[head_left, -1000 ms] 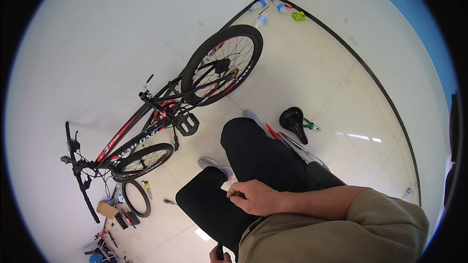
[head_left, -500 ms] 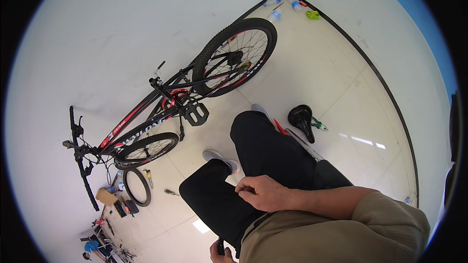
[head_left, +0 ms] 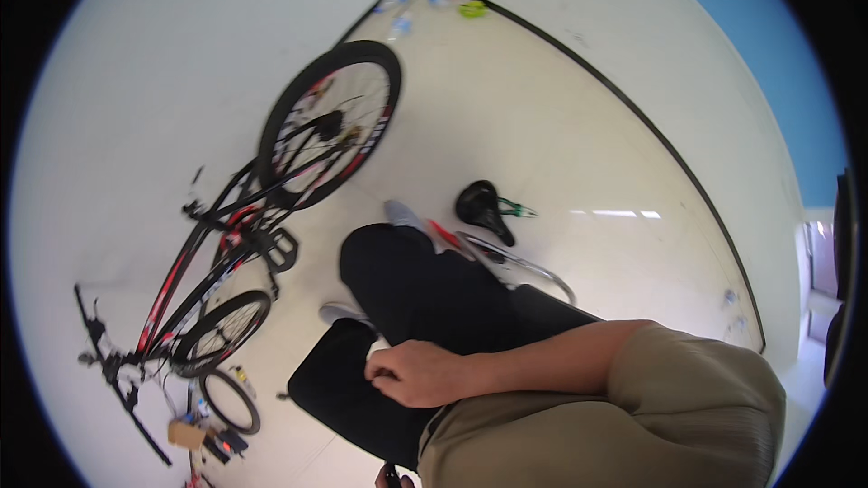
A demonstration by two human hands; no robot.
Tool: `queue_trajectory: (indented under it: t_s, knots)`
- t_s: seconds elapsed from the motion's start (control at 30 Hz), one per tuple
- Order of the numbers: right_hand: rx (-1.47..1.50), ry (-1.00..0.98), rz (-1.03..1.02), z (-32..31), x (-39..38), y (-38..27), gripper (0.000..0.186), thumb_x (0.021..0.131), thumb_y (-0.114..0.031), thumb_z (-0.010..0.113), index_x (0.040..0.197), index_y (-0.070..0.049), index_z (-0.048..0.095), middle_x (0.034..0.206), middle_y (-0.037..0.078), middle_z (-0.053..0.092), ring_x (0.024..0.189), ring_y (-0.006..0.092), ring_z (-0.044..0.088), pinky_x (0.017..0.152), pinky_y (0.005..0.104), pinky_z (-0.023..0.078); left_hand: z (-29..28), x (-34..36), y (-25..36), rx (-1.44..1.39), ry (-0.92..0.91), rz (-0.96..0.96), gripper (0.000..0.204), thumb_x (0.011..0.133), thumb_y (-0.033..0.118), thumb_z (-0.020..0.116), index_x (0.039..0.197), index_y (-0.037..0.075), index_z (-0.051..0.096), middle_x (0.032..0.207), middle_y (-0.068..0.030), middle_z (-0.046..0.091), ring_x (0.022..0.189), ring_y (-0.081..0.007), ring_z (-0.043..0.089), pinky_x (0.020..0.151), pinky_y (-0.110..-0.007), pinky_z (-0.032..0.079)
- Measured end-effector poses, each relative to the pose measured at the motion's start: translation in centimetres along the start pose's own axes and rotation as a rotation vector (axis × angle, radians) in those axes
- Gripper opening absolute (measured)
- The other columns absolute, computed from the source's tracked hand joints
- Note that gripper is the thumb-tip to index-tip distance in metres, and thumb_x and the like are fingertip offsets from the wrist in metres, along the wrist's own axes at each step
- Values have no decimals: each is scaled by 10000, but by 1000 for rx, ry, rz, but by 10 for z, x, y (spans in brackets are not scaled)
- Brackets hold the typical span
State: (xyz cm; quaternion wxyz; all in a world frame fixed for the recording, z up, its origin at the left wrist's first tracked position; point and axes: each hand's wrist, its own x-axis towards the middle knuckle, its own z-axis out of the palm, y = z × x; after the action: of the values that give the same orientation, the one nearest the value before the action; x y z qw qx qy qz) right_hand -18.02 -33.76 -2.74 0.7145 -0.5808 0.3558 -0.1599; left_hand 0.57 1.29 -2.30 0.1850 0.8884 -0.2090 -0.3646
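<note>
Pale floor (head_left: 561, 136), bicycle (head_left: 238, 237) at frame left; right hand (head_left: 419, 375) on dark trousers (head_left: 407, 280), fingers loosely clenched; left hand (head_left: 381, 481), lower edge, fingers grasping black object (head_left: 391, 473)

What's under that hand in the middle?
Black trousers show around the right hand and probably carry on under it. The palm side is hidden, so I can't tell whether anything is tucked there.
</note>
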Motion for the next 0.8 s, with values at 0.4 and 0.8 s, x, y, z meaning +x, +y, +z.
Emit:
queue_trajectory:
  t_s: [0.4,0.8]
  knots:
    - [48,-9,13,-3,2,1,131,866,-113,538,836,-16,621,823,173,676,812,366,658,718,470,507,-10,7,-4,-13,-101,-124,430,993,149,540,1393,4,474,1431,-149,475,1288,-272,452,1031,-378,420]
    - [36,2,3,-2,3,1,135,866,-108,534,830,-11,621,826,182,678,818,374,659,720,479,508,-12,17,-56,-357,-122,-126,418,1045,246,451,1410,44,466,1454,-59,451,1227,-223,456,1031,-375,399]
